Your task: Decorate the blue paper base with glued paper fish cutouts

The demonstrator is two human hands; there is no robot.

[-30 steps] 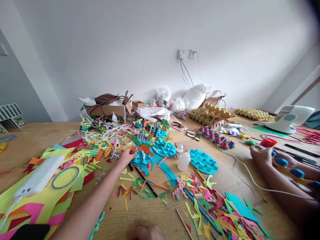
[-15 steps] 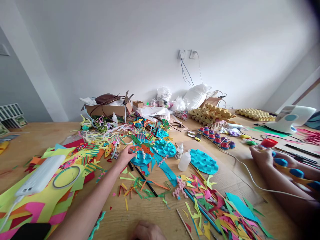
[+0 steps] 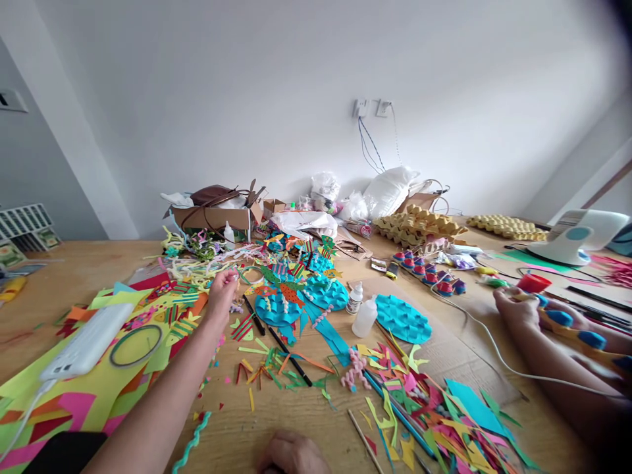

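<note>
My left hand (image 3: 224, 289) reaches over the heap of coloured paper pieces and twisted strips, its fingers closed; what they pinch, if anything, is too small to name. Just right of it, orange paper fish (image 3: 292, 294) lie on a blue scalloped piece (image 3: 276, 315). Another blue piece (image 3: 403, 319) rests farther right, beside a clear bottle (image 3: 364, 318) and a white glue bottle (image 3: 354, 298). My right hand (image 3: 292, 454) rests at the table's near edge, its back showing and its fingers hidden.
A white power strip (image 3: 86, 342) lies on coloured paper at the left. Paper scraps (image 3: 409, 395) spread across the near right. At the right edge another person's hands (image 3: 518, 308) hold a painted egg-carton strip (image 3: 560, 317). Egg trays (image 3: 419, 227) and a cardboard box (image 3: 212, 220) stand behind.
My left hand has moved left, away from the orange fish and the blue piece. My right hand has hardly moved. The other person's egg-carton strip has shifted slightly.
</note>
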